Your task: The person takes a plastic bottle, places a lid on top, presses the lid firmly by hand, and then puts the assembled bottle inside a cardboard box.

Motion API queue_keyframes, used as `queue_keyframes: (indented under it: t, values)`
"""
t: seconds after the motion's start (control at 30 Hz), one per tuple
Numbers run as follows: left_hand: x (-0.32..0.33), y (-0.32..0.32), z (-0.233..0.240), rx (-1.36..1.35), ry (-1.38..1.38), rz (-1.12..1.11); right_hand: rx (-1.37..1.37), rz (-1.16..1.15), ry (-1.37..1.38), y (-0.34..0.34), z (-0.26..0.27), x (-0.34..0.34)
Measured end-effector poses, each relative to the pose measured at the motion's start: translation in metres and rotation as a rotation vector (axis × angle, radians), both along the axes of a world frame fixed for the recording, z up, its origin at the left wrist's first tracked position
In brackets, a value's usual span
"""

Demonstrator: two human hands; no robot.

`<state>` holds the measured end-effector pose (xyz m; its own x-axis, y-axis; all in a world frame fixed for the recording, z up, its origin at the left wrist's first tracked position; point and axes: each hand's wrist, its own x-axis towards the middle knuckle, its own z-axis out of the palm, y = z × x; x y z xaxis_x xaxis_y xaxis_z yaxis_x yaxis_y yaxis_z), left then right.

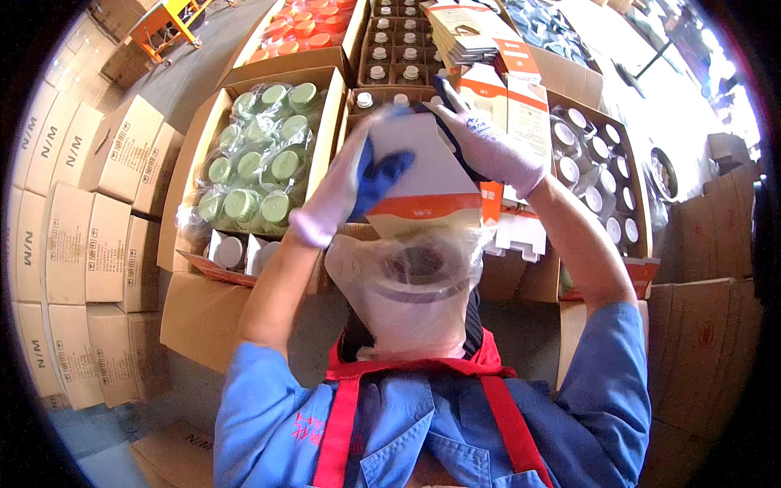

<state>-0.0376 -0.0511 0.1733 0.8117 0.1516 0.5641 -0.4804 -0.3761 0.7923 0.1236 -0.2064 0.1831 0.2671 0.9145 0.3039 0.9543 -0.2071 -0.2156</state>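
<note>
Before my chest is a white paperboard carton (421,155) with an orange band, upright between both hands. My left hand (351,177), blurred, grips its left side, the blue-coated thumb lying across the front panel. My right hand (488,140) holds its upper right edge. Both hands wear pale knit gloves with blue coating. Just below the carton, in front of my apron, hangs a clear plastic bag (403,274) with a dark round shape seen through it; what that is I cannot tell. Beyond the hands, white-capped bottles (378,73) stand in a divided cardboard box.
Green-lidded containers (250,165) in plastic fill a box at left; white-lidded ones (592,177) fill another at right. Orange-lidded containers (305,33) are at the back. Flat cartons (467,36) lie stacked behind my right hand. Sealed cardboard boxes (67,244) line the left side.
</note>
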Motion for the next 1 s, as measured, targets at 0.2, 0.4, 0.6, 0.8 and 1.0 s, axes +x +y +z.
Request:
queue_keyframes:
  t: [0.2, 0.4, 0.6, 0.8, 1.0]
  values:
    - [0.005, -0.035, -0.002, 1.126, 0.027, 0.195, 0.566, -0.38, 0.747, -0.052, -0.046, 0.011]
    - [0.007, -0.066, 0.017, 1.148, 0.189, -0.096, 0.575, -0.315, 1.516, -0.08, -0.041, -0.023]
    - [0.006, -0.047, 0.022, 0.882, -0.238, 0.15, 0.669, -0.26, 1.315, -0.092, -0.006, -0.011]
    - [0.019, 0.021, 0.107, 0.536, -0.494, 0.392, 0.971, 0.209, 0.587, -0.08, 0.155, -0.044]
    - [0.034, 0.015, 0.064, -1.073, -0.202, -0.028, 1.125, 0.454, 1.44, -0.077, 0.017, 0.023]
